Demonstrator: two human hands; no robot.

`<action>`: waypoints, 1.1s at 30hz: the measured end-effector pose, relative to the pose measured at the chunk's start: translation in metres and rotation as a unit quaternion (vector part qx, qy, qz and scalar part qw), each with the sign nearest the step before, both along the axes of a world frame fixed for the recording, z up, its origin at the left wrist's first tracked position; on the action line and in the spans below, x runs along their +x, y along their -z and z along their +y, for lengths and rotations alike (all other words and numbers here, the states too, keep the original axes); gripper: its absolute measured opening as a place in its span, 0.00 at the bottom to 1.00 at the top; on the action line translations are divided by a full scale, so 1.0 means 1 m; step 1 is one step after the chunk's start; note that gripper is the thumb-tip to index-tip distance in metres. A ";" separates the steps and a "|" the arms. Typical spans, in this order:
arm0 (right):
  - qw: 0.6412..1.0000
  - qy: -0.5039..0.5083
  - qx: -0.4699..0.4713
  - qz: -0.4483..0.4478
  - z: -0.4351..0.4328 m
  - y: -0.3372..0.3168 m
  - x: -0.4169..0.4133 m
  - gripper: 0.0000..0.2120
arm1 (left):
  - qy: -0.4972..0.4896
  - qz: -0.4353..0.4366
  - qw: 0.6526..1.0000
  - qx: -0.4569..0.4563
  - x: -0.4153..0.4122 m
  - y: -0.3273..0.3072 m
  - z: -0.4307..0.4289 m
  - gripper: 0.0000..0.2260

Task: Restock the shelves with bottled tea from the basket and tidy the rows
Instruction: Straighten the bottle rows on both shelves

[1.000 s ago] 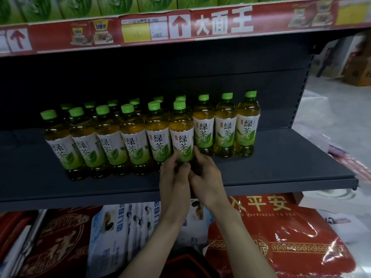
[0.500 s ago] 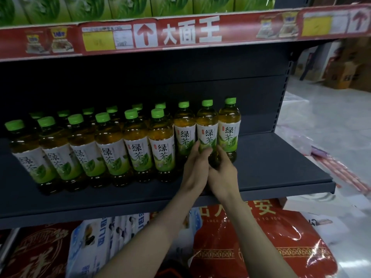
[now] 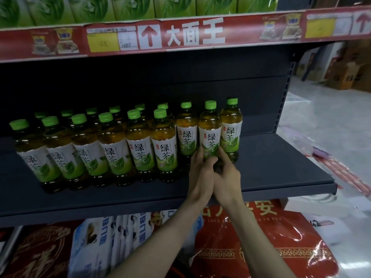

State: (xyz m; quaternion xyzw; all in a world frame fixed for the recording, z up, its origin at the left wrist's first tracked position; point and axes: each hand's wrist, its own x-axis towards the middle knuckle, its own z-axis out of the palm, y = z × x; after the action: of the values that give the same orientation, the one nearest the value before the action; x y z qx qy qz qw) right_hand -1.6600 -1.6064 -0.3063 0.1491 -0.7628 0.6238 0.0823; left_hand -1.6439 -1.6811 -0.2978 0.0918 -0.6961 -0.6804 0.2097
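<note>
1. Both arms reach in from below and meet at one tea bottle [image 3: 209, 127], which stands upright on the dark shelf [image 3: 281, 177].
2. The left grip [image 3: 200, 173] is wrapped round the bottle's lower left side. The right grip [image 3: 227, 175] is wrapped round its lower right side, so both are grasping that same bottle, and the two hands touch each other in front of it.
3. The bottle is the middle one of three at the right end of the stock, between the left neighbour [image 3: 186, 129] and the end bottle [image 3: 230, 125], close against both.
4. To the left, a front row [image 3: 112, 145] of six bottles stands nearer the shelf edge. All have green caps, and their white-and-green labels face me.
5. Behind that line I can see the caps of a back row [image 3: 114, 109]. The bodies are mostly hidden.
6. The right part of the shelf is bare dark metal. A dark back panel [image 3: 140, 83] closes it off behind, and a slotted upright [image 3: 285, 91] marks its right end.
7. Overhead, a red price strip [image 3: 180, 35] with white characters and yellow tags fronts the next shelf up, which carries green boxes [image 3: 132, 7].
8. Below the shelf sit blue-and-white packs [image 3: 112, 243] and a glossy red bag [image 3: 281, 249] with gold lettering.
9. Beyond the right end of the rack I see pale floor [image 3: 331, 121], with cardboard boxes [image 3: 345, 77] stacked further back.
</note>
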 end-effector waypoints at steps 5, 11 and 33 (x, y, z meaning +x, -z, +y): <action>1.000 -0.009 0.016 0.013 0.006 0.007 0.023 0.33 | 0.010 0.012 1.000 0.027 0.025 0.004 0.000 0.27; 0.998 -0.054 0.012 0.027 -0.005 0.010 0.038 0.30 | -0.004 0.028 0.999 0.015 0.049 0.002 -0.019 0.27; 0.995 0.099 0.013 0.004 0.036 -0.007 -0.029 0.28 | 0.014 0.020 0.999 -0.040 0.044 0.000 0.009 0.18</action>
State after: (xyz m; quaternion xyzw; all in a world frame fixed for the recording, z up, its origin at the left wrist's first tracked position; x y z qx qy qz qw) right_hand -1.6886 -1.5707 -0.2997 0.0763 -0.7818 0.6017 0.1445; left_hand -1.5998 -1.6721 -0.2975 0.0600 -0.7201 -0.6563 0.2172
